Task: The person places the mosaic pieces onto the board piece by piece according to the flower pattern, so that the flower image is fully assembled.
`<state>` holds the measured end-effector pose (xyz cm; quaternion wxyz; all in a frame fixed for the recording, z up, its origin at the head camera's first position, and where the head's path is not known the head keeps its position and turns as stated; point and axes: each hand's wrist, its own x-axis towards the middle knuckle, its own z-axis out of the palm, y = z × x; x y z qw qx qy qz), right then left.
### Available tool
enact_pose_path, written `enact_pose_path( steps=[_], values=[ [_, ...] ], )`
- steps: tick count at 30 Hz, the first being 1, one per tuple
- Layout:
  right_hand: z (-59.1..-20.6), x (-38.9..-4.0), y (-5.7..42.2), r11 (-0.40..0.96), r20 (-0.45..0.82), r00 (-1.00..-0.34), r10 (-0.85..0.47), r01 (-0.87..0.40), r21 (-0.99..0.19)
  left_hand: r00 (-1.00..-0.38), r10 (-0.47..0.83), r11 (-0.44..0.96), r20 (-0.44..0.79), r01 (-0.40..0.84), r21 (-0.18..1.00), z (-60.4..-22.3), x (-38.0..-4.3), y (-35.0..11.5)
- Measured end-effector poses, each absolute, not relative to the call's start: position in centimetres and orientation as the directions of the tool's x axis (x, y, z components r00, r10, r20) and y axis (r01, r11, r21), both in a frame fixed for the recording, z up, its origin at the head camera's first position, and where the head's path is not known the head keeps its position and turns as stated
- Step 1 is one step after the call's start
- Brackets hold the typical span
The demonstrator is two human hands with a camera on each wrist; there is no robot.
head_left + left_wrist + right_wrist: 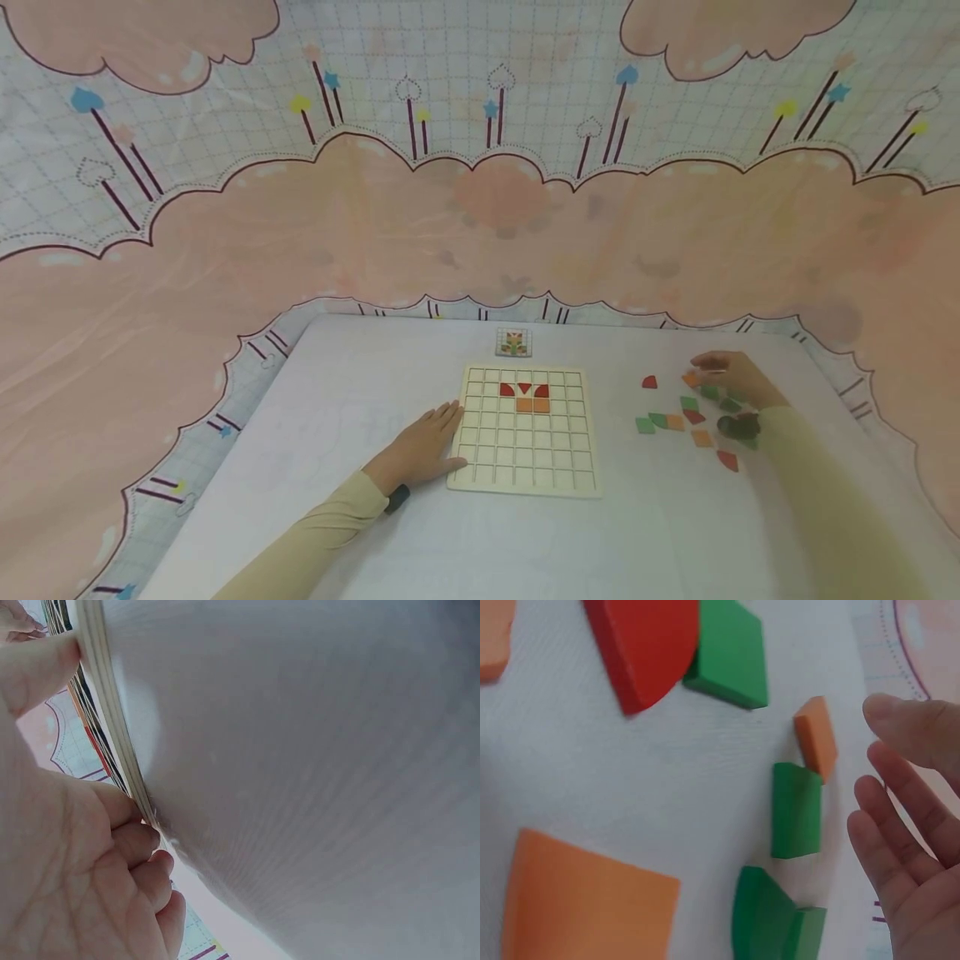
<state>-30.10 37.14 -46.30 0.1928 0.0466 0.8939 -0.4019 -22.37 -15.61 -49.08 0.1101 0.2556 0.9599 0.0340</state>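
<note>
So the grid board lies flat on a white table, and it's got a few bits in it: three red pieces in a row toward its far side, with two orange squares right below them on the near side. The left hand is at the board's left edge, fingers stretched out alongside each other and thumb apart from them, with fingertips and thumb both touching that edge. Just beyond the board's far edge there's a little card with a small coloured pattern on a grid. Off to the right of the board is a loose scatter of green, orange and red shapes, including a red rounded piece on the side closest to it and an orange piece further out. The right hand is over the far right of that scatter, thumb and fingers spread with nothing between them, near that orange piece; can't tell if any fingertip touches it. Both arms wear beige sleeves, and past the board hangs a patterned cloth.
</note>
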Motion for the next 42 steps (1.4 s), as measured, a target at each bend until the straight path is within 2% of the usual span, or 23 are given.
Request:
enact_pose_path(
  steps=[7, 15, 22, 27, 35, 42],
  values=[
    [-47.6, -29.8, 37.2, 0.610, -0.388, -0.920, -0.063, 0.272, -0.744, -0.844, 0.498, 0.867, -0.200, 0.484, 0.119, -49.3, -22.2, -15.8],
    [-48.4, -31.8, 37.1, 0.755, -0.205, -0.965, -0.165, 0.010, -0.656, -0.844, 0.502, 0.865, -0.191, 0.491, 0.103, -49.2, -22.3, -15.8],
    [-48.4, -32.4, 36.3, 0.742, -0.303, -0.947, -0.112, 0.123, -0.659, -0.843, 0.503, 0.864, -0.192, 0.492, 0.106, -49.0, -22.4, -15.7],
    [-48.4, -32.3, 35.9, 0.709, -0.304, -0.945, -0.117, 0.135, -0.692, -0.845, 0.498, 0.867, -0.195, 0.488, 0.104, -48.9, -22.4, -15.6],
    [-48.0, -32.2, 36.0, 0.763, -0.248, -0.947, -0.206, 0.003, -0.646, -0.846, 0.497, 0.868, -0.195, 0.486, 0.104, -49.0, -22.4, -15.6],
    [-47.8, -32.1, 35.7, 0.778, -0.249, -0.944, -0.215, -0.011, -0.628, -0.843, 0.502, 0.865, -0.195, 0.491, 0.104, -49.0, -22.4, -15.6]
  ],
)
